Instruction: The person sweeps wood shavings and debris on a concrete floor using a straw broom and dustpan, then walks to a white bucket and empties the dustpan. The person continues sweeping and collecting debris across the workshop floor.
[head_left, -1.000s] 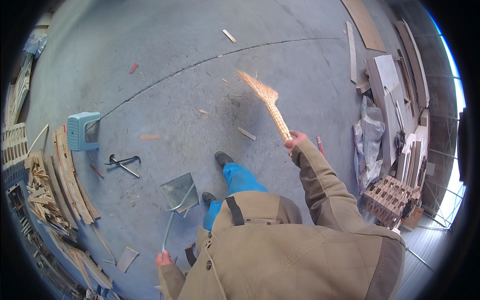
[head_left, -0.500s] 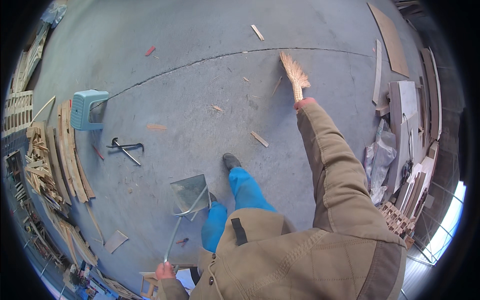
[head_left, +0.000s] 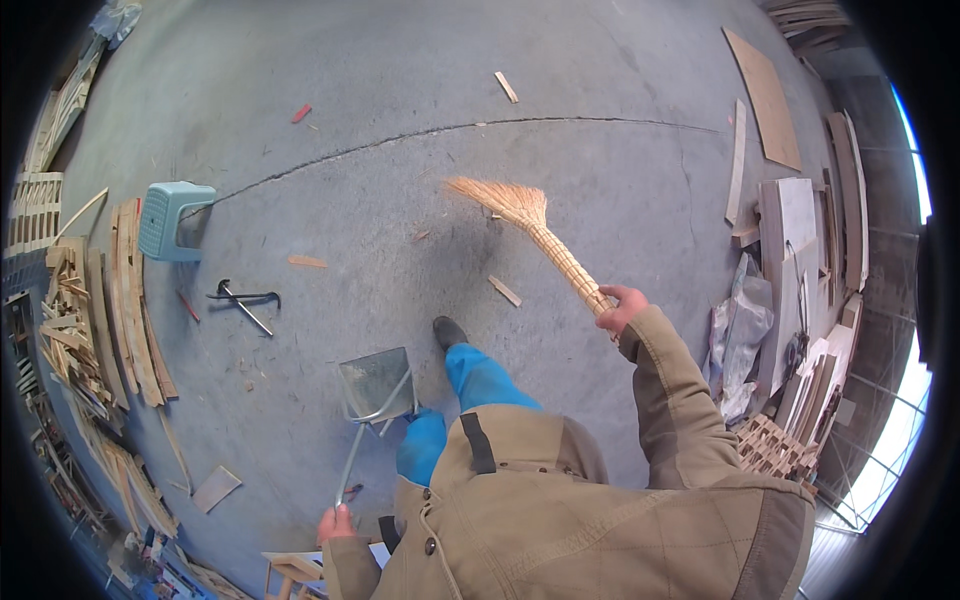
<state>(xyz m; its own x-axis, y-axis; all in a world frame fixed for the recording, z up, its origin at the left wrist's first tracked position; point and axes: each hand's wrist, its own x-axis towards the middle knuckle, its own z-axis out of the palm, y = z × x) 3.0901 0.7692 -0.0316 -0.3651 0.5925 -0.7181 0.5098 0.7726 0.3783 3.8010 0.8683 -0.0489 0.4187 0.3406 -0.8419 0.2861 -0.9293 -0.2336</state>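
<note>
My right hand (head_left: pixel 622 307) is wrapped round the handle end of a straw broom (head_left: pixel 567 262). Its bristles fan out to the upper left over the grey floor, beside a small wood scrap (head_left: pixel 422 235). Down at the lower left, my left hand (head_left: pixel 337 523) grips the long metal handle of a dustpan (head_left: pixel 376 384), whose pan is by my left leg. A flat wood offcut (head_left: pixel 505 291) lies between the broom and my shoe. Farther off are another wood strip (head_left: pixel 507 87) and a red scrap (head_left: pixel 301 114); a tan piece (head_left: pixel 307 261) lies to the left.
On the left stand a light-blue plastic stool (head_left: pixel 170 221), a crossed hammer and pry bar (head_left: pixel 243 300), and stacked planks (head_left: pixel 128 300). Boards (head_left: pixel 790 215) and a clear plastic bag (head_left: pixel 742 320) line the right side. A long crack runs across the floor.
My right arm has drawn back nearer, and the broom has swung from pointing away to pointing left across the floor. My left hand and the dustpan have hardly moved.
</note>
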